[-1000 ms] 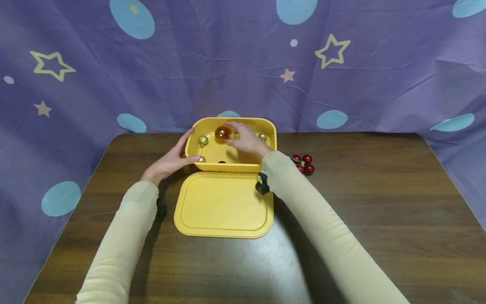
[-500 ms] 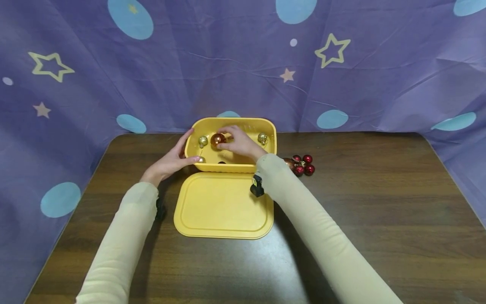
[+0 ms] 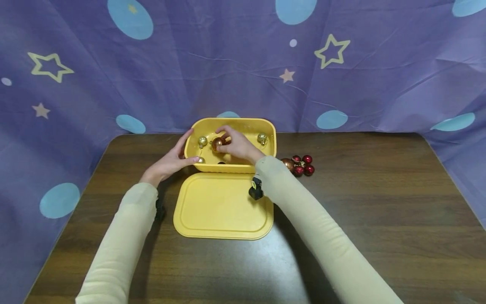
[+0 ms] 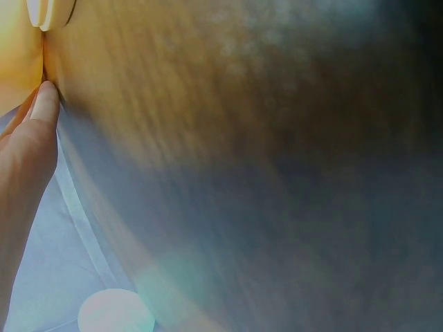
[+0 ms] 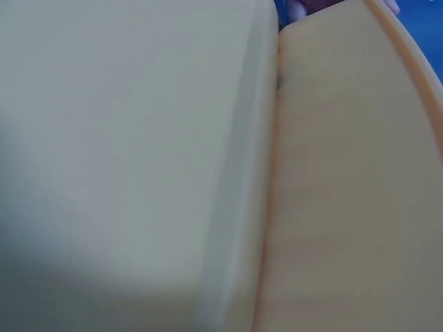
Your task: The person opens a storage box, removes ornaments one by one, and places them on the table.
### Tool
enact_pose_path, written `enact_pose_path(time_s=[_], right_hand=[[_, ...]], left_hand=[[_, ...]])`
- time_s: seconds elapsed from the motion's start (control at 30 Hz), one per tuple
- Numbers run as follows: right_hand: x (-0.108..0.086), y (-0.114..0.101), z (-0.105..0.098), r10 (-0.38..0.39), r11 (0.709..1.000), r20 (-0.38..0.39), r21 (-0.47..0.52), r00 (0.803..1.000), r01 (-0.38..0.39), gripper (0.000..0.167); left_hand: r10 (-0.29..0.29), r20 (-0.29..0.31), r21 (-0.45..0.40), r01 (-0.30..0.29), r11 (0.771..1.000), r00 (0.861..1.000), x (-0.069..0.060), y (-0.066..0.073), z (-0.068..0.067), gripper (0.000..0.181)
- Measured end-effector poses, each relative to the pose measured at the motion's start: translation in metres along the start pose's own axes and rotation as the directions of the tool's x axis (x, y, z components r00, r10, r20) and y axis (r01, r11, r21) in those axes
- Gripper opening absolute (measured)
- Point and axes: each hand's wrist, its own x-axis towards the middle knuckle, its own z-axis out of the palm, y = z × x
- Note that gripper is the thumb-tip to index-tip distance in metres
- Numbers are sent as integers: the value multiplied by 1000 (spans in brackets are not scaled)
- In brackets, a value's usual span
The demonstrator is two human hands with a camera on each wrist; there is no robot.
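Note:
A yellow plastic box [image 3: 231, 168] stands at the table's back edge. My left hand [image 3: 167, 164] holds its left end, thumb at the near rim and fingers along the side wall. Inside the box, my right hand [image 3: 240, 146] pinches a shiny amber Christmas bauble [image 3: 217, 144] between thumb and fingers. Small gold ornaments lie at the left [image 3: 202, 141] and right [image 3: 262, 138] of the interior. Part of a dark thing shows behind the near wall. The left wrist view catches the left hand [image 4: 29, 155] against the box; the right wrist view is mostly lid and box wall [image 5: 353, 152].
The yellow lid [image 3: 224, 207] lies flat on the wooden table [image 3: 379, 211], just in front of the box. Right of the box sit a cluster of red baubles [image 3: 309, 170] and a brown bauble [image 3: 287, 163], partly behind the right sleeve. A purple curtain [image 3: 243, 63] hangs behind.
My right hand has closed on the amber bauble and brought it slightly left and nearer, lower in the box. The left hand keeps its hold on the box.

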Motion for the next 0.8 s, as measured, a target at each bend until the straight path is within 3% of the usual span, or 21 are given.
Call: enact_pose_path(time_s=[0.13,0.3,0.53,0.8], right_hand=[[-4,0,-6,-28,999,7,23,1000,28,52],[-11,0,-11,-81,995,6,53,997,81,44],[-25,-1,-15,-47,978,2,204,999,46,42],[-42,-5,-25,-39,976,-2,214,999,38,54]], left_hand=[[10,8,-6,-10,1000,1000,0,0,-1,91],[16,9,-18,-16,1000,1000,0,-1,0,91],[24,2,-15,-24,1000,1000,-1,-1,1,91],[15,-12,-25,-15,1000,1000,0,-3,0,90]])
